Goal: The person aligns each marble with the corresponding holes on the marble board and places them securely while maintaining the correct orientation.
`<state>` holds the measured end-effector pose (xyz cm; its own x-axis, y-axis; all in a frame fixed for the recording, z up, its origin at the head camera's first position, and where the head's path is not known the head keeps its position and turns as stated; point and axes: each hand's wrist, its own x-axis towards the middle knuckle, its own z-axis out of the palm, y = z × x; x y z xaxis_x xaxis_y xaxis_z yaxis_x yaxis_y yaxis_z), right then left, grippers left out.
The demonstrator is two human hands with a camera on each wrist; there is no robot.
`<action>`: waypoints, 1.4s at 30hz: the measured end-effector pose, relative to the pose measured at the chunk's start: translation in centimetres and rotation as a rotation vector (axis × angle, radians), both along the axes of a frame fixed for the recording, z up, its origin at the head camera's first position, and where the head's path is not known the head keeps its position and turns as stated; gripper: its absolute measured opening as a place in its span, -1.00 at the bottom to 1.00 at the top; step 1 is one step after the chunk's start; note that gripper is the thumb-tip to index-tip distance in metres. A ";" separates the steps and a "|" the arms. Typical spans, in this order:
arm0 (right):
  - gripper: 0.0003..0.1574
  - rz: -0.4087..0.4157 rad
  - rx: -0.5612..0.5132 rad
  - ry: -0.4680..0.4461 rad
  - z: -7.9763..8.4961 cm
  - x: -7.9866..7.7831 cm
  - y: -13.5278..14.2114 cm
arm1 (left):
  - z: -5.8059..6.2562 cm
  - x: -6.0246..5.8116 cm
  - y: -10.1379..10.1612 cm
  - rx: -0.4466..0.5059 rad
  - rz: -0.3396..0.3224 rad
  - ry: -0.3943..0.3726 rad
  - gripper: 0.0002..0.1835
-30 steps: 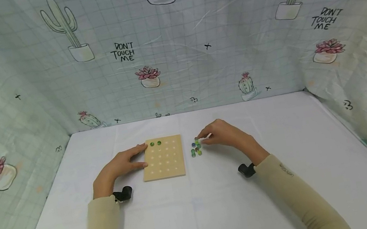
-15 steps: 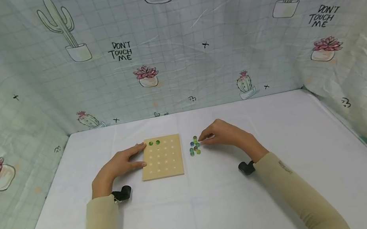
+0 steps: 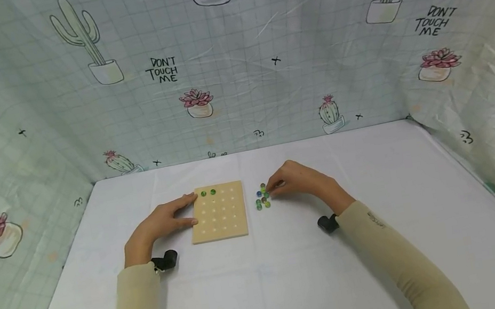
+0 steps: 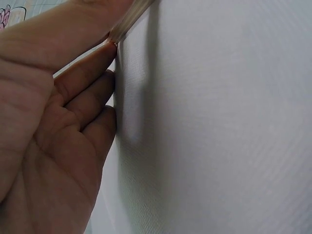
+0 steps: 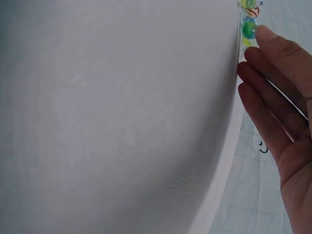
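My left hand [image 3: 158, 223] rests along the left side of a square wooden board [image 3: 231, 224] with rows of small hollows. Its thumb and forefinger are spread apart and touch that edge. Two green marbles [image 3: 208, 193] sit in the board's far row at the left. To the right of the board lies a loose cluster of glass marbles [image 3: 259, 206], green, yellow and blue. My right hand [image 3: 297, 178] reaches in from the right, fingertips right at the cluster. In the right wrist view, its thumb is beside a blue-green marble [image 5: 249, 29], with the other fingers loosely bent.
A white cloth [image 3: 250, 294] covers the table. Behind it hangs a sheet printed with cacti [image 3: 120, 161]. Each wrist wears a small black camera, the left camera [image 3: 165, 261] and the right camera [image 3: 327, 224].
My right hand draws back slightly from the cluster, then comes a little closer again. The left hand and the board stay in place; the head view shifts slightly.
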<state>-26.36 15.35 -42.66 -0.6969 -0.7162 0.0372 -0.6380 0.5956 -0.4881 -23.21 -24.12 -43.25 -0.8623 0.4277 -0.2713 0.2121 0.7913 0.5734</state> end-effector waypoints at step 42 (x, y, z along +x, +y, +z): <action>-0.87 0.078 0.188 0.005 1.0 -1.5 -2.3 | -0.1 -0.1 -0.4 0.019 0.009 -0.022 -0.08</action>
<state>-27.83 13.09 -41.69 -0.6394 -0.7625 -0.0993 -0.6876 0.6248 -0.3698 -23.30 -24.50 -43.33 -0.8601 0.4251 -0.2819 0.1924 0.7822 0.5926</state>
